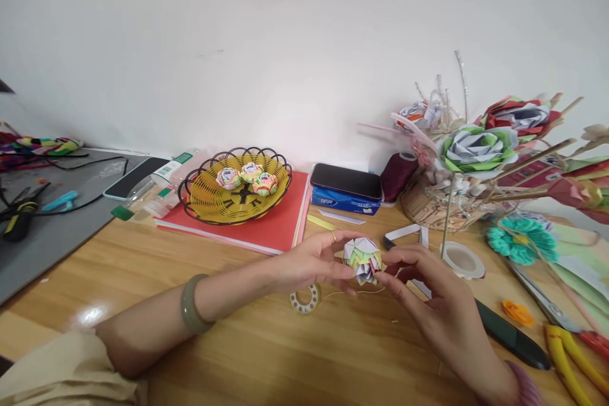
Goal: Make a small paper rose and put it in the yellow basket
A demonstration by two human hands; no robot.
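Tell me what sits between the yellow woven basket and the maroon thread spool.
In the head view: the red paper stack's right edge, then a blue printed packet with a black smartphone lying on top.

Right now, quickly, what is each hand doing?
Left hand: closed around the folded paper ball, holding it between thumb and fingers.
Right hand: fingertips at the ball's right edge; whether they grip it cannot be told.

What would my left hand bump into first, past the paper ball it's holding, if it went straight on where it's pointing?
Beyond the paper ball, your left hand would probably meet your right hand, at the ball's opposite side; exact depth is unclear.
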